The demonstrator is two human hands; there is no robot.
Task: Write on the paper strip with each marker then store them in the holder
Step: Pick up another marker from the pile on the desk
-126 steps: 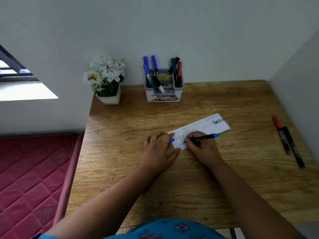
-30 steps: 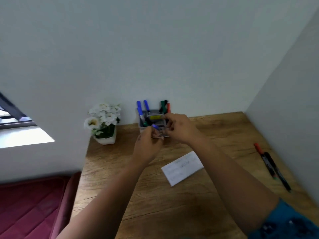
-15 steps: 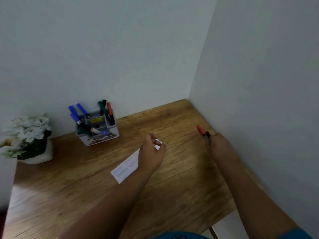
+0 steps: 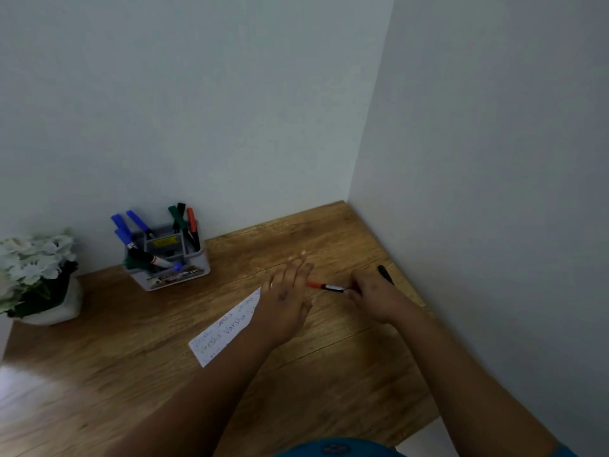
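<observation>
Right hand (image 4: pixel 375 296) grip pinches the red marker (image 4: pixel 324 286); left hand (image 4: pixel 286 296), fingers straight, covers the paper strip (image 4: pixel 227 328) near the holder (image 4: pixel 171 258).

I read "Varsha" handwritten several times on the paper strip (image 4: pixel 227 328); the labels on the holder (image 4: pixel 171 258) behind it are too blurred.

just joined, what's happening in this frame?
A person's right hand holds a red marker low over the wooden desk, cap end pointing at the open left hand. A black marker lies beyond the right hand. The paper strip already carries writing, and the holder has several markers.
</observation>
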